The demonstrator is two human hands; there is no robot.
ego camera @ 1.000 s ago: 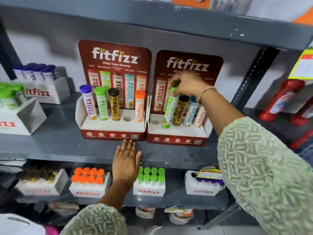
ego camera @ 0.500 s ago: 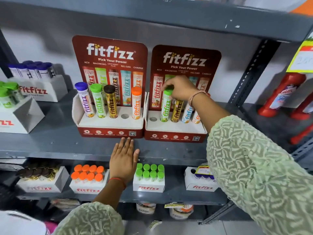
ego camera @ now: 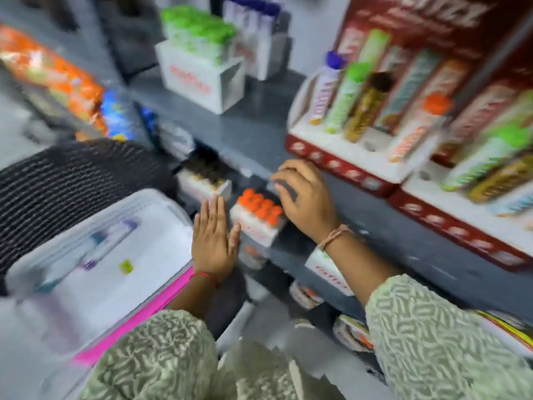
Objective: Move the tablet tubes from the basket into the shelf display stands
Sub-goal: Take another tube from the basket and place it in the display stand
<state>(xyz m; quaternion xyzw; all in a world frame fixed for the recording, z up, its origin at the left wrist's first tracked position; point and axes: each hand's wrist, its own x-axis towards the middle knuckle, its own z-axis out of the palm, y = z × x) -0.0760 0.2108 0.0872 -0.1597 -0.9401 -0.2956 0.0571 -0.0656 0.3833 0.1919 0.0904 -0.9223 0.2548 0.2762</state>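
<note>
The view is blurred and tilted. A white basket with a pink edge sits at lower left and holds a few tablet tubes, one purple-capped. My left hand is flat and open at the basket's right rim, holding nothing. My right hand hovers at the grey shelf edge, fingers loosely curled and empty. At right, the left display stand holds purple, green, brown and orange tubes, with one hole free. The right display stand shows a green tube and a brown one.
A white box of orange-capped tubes stands on the lower shelf between my hands. A box of green-capped tubes sits further back on the grey shelf. A black ribbed container lies left, with orange packets behind it.
My right hand let go of the green tube in the right stand and dropped to the shelf edge. My left hand left the shelf for the basket rim. The view swung down and left.
</note>
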